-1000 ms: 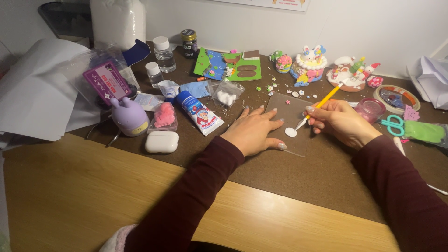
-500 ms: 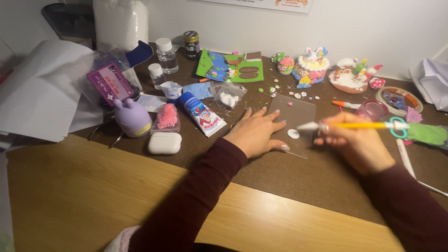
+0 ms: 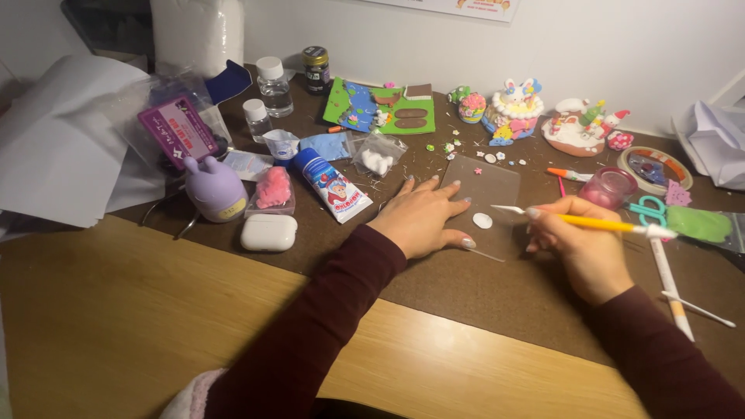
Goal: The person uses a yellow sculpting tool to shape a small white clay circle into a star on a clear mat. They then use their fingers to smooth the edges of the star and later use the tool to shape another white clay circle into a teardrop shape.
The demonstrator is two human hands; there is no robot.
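My left hand lies flat, fingers spread, pressing down the left edge of a clear plastic sheet on the brown mat. A small white clay disc rests on that sheet. My right hand grips a yellow modelling tool held almost level, its white tip pointing left just above and to the right of the disc.
Clay figurines, a green clay scene, small bottles, a glue tube, a purple figure, a white earbud case, a pink cup, green scissors and loose tools crowd the mat. White paper lies left.
My right hand has swung the yellow tool from steeply upright to nearly level and shifted right. The view has dropped slightly. My left hand has stayed on the sheet.
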